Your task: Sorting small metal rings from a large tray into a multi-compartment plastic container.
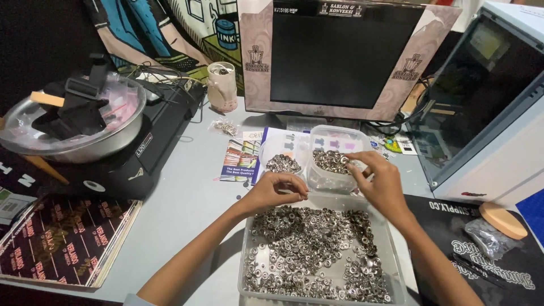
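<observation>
Two hands (272, 190), three clear containers (391, 266) of countless metal rings (311, 249), one monitor (345, 56), one steel bowl (73, 122).

Both forearms reach in from 6 o'clock, converging toward 12. The left hand (273, 190) curls, fingers pinched together. The right hand (378, 180) arches higher, fingertips (352, 160) pinched toward 10 o'clock.

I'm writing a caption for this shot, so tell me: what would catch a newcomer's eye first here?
First, the clear tray at the near edge of the desk, heaped with small silver metal rings. Just above it both hands work: the left hand pinches something small over the tray, while the right hand reaches to a small tub of more rings. Behind stands a dark monitor, and at far left a big metal bowl.
</observation>
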